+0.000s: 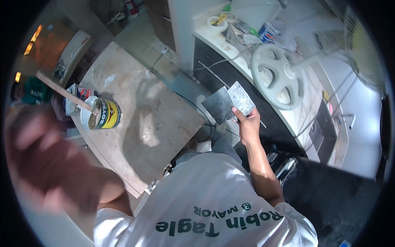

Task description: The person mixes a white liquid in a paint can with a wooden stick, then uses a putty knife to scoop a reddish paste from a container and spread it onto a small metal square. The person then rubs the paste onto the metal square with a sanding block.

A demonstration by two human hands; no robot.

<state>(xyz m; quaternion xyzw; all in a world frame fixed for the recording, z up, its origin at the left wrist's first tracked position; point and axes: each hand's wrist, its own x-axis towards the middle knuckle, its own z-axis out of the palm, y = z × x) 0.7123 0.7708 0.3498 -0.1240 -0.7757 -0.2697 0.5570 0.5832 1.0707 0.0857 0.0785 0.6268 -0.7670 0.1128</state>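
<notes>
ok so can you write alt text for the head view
A person's right hand holds two flat plates, one dark and one pale and speckled, while the blurred left hand is close to the camera. At left, a yellow-labelled can with a wooden stick sits on a stained table.

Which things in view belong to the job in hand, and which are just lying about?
Likely in use:
flat grey plates, in the right hand
yellow-labelled can
wooden stick at its rim

Apparently lying about, on the counter:
blue-and-white package
fan
</notes>
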